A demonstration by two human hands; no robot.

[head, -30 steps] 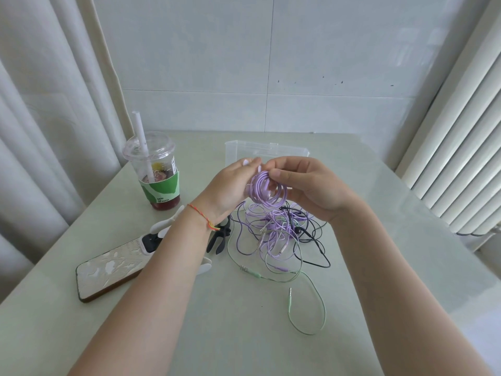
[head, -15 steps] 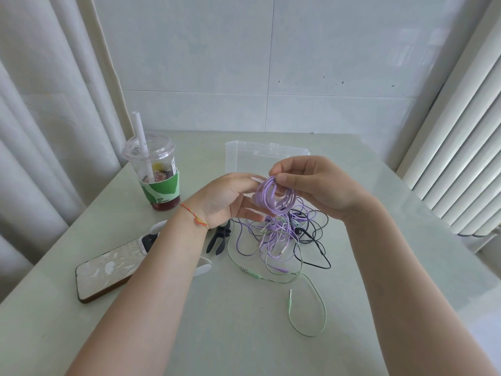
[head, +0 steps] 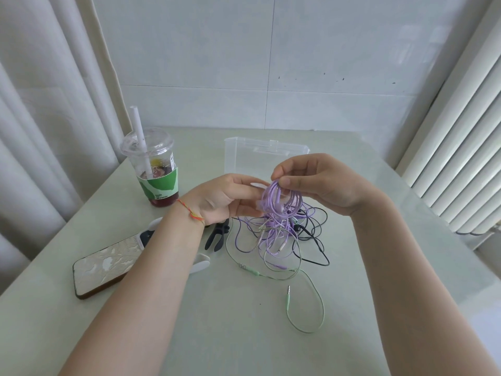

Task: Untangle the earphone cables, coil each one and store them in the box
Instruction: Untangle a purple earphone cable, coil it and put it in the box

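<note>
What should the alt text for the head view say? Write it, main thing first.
Two hands hold a purple earphone coil above a tangle of cables on a pale table; the right hand pinches its top, the left hand steadies its side. Behind stands a clear box; left, a drink cup and phone.

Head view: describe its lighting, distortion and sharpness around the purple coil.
Head view: soft, even daylight with only faint shadows on the table; wide-angle bending curves the curtain and the forearms at the edges; the purple coil pinched by the right hand is sharp, as is the left hand; the clear box behind shows mild sheen, no harsh glare.
</note>
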